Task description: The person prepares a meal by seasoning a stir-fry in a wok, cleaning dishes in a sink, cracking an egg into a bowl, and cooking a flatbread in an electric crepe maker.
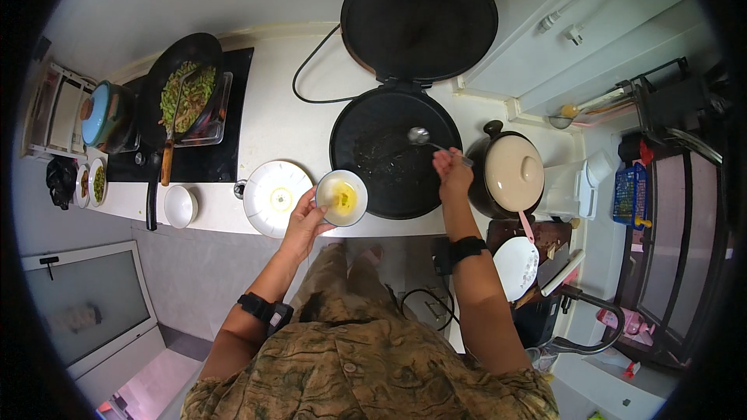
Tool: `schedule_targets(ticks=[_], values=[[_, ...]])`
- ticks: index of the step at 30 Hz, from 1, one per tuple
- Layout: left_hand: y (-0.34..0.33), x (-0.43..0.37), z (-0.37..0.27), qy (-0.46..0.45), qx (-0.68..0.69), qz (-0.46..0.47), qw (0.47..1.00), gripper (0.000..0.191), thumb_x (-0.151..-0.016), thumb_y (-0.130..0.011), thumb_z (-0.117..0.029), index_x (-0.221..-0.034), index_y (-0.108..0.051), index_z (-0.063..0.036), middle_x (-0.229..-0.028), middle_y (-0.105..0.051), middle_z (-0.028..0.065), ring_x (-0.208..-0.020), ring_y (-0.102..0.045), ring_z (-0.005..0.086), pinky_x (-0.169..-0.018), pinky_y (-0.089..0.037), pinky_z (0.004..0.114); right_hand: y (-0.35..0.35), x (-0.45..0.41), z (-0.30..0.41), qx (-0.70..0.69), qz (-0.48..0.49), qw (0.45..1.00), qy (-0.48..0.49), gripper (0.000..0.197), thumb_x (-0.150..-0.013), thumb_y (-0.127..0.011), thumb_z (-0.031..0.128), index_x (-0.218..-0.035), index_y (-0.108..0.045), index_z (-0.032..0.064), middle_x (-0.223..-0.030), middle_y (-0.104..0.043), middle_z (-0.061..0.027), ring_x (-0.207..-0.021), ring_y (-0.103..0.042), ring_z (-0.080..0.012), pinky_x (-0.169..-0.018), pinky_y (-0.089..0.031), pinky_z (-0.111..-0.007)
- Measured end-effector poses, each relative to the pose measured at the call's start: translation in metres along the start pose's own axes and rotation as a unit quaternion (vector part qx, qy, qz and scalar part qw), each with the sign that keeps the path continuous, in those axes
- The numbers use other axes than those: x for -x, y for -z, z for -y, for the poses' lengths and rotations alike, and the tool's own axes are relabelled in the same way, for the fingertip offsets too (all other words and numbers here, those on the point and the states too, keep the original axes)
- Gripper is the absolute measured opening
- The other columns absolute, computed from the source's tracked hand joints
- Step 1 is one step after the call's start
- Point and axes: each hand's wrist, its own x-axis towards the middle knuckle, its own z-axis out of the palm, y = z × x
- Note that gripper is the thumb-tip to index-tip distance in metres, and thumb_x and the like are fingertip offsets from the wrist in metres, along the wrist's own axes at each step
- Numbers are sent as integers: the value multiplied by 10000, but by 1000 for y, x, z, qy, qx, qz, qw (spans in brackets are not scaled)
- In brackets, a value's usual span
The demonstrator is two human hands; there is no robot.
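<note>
In my left hand (304,219) is a small white bowl (328,210) with a dark rim, holding some yellow liquid, likely oil. My right hand (453,174) grips a metal spoon (419,136) by its handle. The spoon's bowl is above the lower plate of a round black electric griddle (397,111), whose surface has shiny wet streaks. Behind it, the griddle's round lid (419,17) stands raised on its hinge. A white plate (265,201) with a yellow centre pattern rests on the counter, just left of the small bowl.
A wok (204,49) of green vegetables with a wooden-handled spatula (167,162) tilts on the cooktop (233,128). Nearby are a blue-lidded pot (100,116) and a white bowl (181,207). A beige-lidded pot (508,169) stands close right of the griddle. The faucet (613,326) is lower right.
</note>
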Motion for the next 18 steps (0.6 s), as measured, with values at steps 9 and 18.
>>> schedule_targets(ticks=[9, 18], values=[[6, 3, 6, -29, 17, -9, 999, 477, -856, -503, -76, -1303, -336, -70, -1061, -520, 92, -966, -578, 186, -739, -549, 309, 44, 55, 33, 141, 18, 990, -14, 284, -904, -480, 234, -956, -556, -35, -822, -625, -162, -686, -631, -227, -616, -529, -299], [3, 6, 3, -33, 20, -27, 999, 451, -856, -499, -84, -1286, -362, -76, -1056, -526, 78, -966, -572, 182, -749, -543, 311, -23, 72, -23, 177, 146, 971, -68, 353, -902, -486, 296, -1054, -517, -22, -868, -615, -149, -760, -633, -228, -665, -530, -305]])
